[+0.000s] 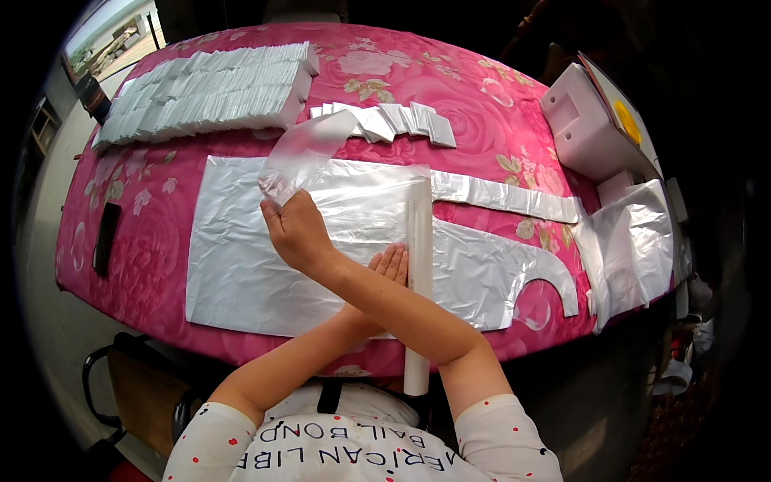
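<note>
My forearms cross, the right one over the left. A translucent piece of plastic film [309,153] is pinched in my right hand [299,233], its loose end rising toward the far side. My left hand [389,263] lies with fingers stretched out on a white plastic apron [241,273], beside a pale tube-shaped roll [419,281]. The apron is spread flat, its curved neck part and straps [514,197] reaching right beyond the roll. The roll lies across it, its near end past the table edge. My right forearm hides part of the roll and apron.
Rows of folded white packets [209,92] stand at the far left, with a few more packets [393,120] fanned beside them. A black phone [106,239] lies left. At right are a white foam box [582,120] and a pile of plastic sheets [630,249]. A chair [140,386] stands at lower left.
</note>
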`<state>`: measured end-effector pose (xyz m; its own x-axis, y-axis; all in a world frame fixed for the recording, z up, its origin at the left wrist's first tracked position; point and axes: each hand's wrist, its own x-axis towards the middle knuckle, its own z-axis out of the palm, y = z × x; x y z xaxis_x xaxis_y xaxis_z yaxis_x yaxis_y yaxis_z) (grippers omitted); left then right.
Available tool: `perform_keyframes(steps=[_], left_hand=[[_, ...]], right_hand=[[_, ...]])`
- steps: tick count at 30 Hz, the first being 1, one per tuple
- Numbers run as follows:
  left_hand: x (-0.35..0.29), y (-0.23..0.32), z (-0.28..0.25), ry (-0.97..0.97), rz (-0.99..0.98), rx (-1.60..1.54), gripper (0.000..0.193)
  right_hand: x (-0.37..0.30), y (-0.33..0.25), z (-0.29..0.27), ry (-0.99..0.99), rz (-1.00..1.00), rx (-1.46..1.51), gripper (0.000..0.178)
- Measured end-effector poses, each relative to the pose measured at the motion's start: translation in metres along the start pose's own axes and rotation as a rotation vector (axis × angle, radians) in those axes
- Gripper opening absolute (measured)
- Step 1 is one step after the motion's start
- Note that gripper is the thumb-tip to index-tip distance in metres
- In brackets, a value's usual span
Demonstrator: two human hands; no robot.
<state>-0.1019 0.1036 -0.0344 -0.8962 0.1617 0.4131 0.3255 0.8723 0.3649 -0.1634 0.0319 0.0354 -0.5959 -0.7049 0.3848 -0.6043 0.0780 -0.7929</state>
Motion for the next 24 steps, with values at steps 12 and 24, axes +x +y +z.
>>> perform_keyframes(steps=[12,24], left_hand=[[0.005,0.0,0.003,-0.072,-0.068,0.034,0.064],[0.098,-0.057,-0.029,0.25,-0.764,-1.525,0.046]], right_hand=[[-0.052,-0.028,0.027,-0.517,-0.095,-0.184,0.065],[-0.155,0.006,-0.174,-0.03,0.073,-0.499,0.042]])
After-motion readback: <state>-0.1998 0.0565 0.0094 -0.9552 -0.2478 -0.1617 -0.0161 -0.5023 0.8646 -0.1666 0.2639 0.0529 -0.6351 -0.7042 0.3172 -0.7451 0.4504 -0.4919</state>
